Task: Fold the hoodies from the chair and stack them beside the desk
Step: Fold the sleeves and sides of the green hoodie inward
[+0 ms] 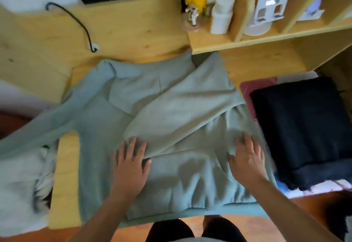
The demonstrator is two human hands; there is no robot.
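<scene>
Green hoodie (106, 127) lies flat under left hand (130, 163)

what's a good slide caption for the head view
Both hands press flat on a half-folded pale green hoodie on the wooden desk.

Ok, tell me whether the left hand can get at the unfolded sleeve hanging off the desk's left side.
Probably yes. The left hand lies flat on the green hoodie, and the sleeve stretches out to its left with nothing lying on it or between them.

hoodie (152, 108) lies on the desk (123, 28), both hands flat on it, folded dark garment (304, 127) to its right, shelf (266, 38) behind
</scene>
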